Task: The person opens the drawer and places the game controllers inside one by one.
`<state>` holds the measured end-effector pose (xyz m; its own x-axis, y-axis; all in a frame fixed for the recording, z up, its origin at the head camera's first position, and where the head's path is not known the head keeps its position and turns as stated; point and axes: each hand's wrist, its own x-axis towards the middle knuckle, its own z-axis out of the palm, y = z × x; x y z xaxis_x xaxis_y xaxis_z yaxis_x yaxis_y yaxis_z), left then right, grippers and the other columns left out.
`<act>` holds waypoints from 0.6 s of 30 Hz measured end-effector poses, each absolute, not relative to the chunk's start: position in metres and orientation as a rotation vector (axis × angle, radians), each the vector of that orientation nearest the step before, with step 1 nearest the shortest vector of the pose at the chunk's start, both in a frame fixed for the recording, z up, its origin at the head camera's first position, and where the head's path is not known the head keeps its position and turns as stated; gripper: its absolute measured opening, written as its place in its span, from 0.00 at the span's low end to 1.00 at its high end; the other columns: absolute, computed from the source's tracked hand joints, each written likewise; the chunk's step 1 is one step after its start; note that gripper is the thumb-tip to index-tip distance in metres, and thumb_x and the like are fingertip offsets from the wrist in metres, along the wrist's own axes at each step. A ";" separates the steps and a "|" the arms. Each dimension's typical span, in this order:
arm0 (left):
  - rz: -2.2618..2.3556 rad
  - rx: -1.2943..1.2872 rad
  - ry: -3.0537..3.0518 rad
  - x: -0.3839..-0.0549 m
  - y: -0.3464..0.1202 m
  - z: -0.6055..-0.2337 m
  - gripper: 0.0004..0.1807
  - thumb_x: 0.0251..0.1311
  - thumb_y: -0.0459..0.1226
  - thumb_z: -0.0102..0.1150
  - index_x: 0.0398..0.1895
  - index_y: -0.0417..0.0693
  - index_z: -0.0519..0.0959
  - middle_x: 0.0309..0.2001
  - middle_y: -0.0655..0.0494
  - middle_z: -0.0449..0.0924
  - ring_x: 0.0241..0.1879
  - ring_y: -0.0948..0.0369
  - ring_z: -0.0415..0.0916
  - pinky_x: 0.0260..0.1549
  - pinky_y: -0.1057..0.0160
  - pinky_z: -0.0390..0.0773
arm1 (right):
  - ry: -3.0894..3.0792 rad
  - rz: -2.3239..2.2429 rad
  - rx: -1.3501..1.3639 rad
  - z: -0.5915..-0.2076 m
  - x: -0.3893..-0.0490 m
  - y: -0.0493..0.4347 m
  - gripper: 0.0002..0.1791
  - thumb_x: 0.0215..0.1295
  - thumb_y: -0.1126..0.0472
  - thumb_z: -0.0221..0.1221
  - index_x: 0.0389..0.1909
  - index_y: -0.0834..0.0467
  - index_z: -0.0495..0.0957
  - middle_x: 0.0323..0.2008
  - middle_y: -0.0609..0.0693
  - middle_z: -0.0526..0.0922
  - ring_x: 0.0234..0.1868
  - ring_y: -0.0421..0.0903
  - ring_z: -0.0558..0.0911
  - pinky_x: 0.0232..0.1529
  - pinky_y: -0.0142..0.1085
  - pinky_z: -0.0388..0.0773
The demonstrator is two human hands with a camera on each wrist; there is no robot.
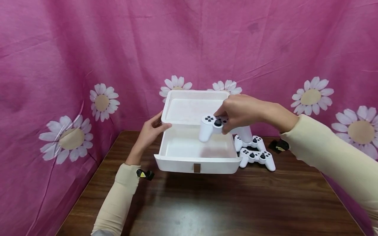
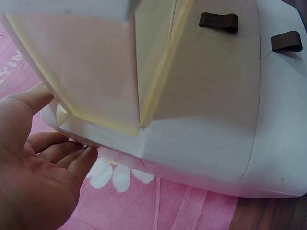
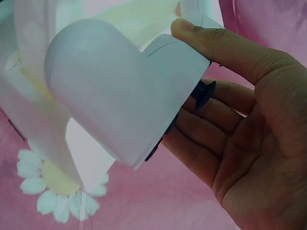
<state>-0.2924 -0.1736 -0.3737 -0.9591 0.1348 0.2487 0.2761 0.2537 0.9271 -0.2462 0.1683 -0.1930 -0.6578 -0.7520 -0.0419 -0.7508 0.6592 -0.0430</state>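
A white drawer unit (image 1: 192, 109) with a shallow tray top stands on the table, its top drawer (image 1: 177, 166) pulled out. Inside, the drawer's visible floor is bare. My left hand (image 1: 151, 131) grips the unit's left edge, thumb on top and fingers at the side; in the left wrist view the hand (image 2: 43, 163) is at the edge beside the drawer opening. My right hand (image 1: 242, 111) holds a white game controller (image 1: 205, 131) above the drawer. In the right wrist view, thumb and fingers pinch the controller (image 3: 96, 86) by its middle, black thumbstick showing.
Right of the unit, white controllers (image 1: 244, 161) lie close together on the brown wooden table (image 1: 189, 206). Lower drawers with brown pull tabs (image 2: 218, 23) show in the left wrist view. A pink curtain (image 1: 141, 49) with white daisies hangs behind.
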 end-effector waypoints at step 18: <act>-1.816 -0.395 -2.384 -0.292 -0.173 -0.374 0.42 0.66 0.49 0.74 0.82 0.62 0.66 0.78 0.52 0.71 0.73 0.51 0.74 0.65 0.44 0.81 | 2.699 0.062 -1.249 -0.233 -0.251 0.101 0.14 0.51 0.52 0.81 0.34 0.52 0.89 0.25 0.43 0.82 0.30 0.44 0.76 0.33 0.38 0.74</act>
